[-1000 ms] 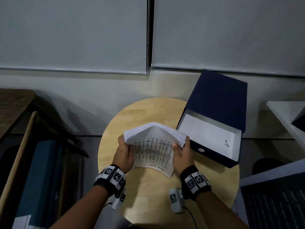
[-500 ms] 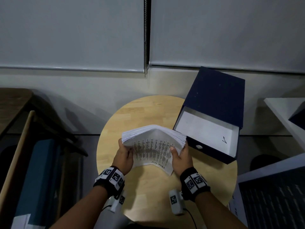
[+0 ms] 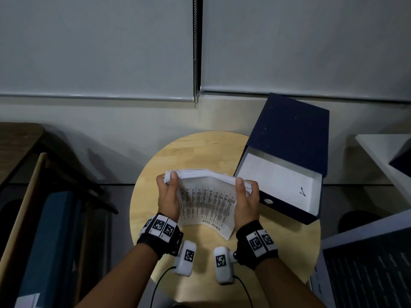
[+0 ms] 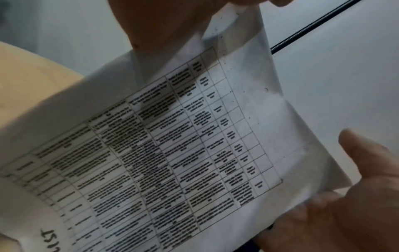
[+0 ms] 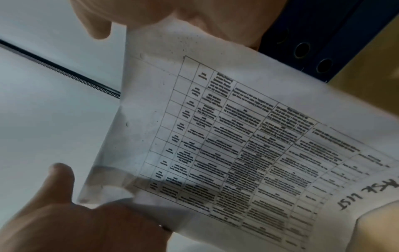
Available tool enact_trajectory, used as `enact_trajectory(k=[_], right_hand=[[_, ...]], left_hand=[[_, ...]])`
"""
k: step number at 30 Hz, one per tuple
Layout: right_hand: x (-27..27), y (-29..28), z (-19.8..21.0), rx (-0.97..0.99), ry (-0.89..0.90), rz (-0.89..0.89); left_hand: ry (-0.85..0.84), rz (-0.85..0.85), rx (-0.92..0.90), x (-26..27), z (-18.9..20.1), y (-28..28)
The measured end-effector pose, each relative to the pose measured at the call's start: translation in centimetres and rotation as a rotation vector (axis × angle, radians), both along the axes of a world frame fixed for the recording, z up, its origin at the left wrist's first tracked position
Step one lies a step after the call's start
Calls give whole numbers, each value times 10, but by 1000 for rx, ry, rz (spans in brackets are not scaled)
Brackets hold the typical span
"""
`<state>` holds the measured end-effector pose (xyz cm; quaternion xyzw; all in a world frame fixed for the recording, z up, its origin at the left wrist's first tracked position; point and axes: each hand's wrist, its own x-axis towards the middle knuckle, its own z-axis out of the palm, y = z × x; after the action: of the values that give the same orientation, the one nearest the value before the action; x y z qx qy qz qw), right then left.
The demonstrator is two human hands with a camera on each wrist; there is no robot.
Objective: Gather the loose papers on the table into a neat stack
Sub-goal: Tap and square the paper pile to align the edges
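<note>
From the head camera I see the stack of papers [image 3: 206,196] in the middle of the frame, held on edge above the round wooden table [image 3: 278,252], its upper edge bowed and its printed face turned toward me. My left hand [image 3: 168,197] grips the stack's left side with the thumb over the top corner; my right hand [image 3: 245,203] clasps the right side the same way. The open navy box file [image 3: 289,138] lies at the right of the frame, just beside the right hand.

In the left wrist view the printed sheet fills the centre [image 4: 183,145], a table of text with handwriting at the lower left. Fingertips [image 4: 364,153] curl in at the right edge.

In the right wrist view the same sheet [image 5: 237,145] slants across the frame, a thumb [image 5: 58,180] pressing its lower left corner, with the navy file [image 5: 323,34] at the upper right.
</note>
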<state>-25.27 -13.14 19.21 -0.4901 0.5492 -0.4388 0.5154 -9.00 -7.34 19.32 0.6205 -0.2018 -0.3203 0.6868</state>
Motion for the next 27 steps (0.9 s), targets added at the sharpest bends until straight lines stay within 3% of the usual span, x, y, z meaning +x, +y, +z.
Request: enact_trajectory(k=[4, 17, 27], right_hand=[[3, -7, 4, 87, -22, -74], [-5, -12, -1, 25, 32, -40], [-11, -7, -2, -16, -13, 65]], left_hand=[[88, 59, -14, -2, 3, -7], [-85, 186, 63, 2, 9, -11], [-132, 143, 61, 1, 9, -10]])
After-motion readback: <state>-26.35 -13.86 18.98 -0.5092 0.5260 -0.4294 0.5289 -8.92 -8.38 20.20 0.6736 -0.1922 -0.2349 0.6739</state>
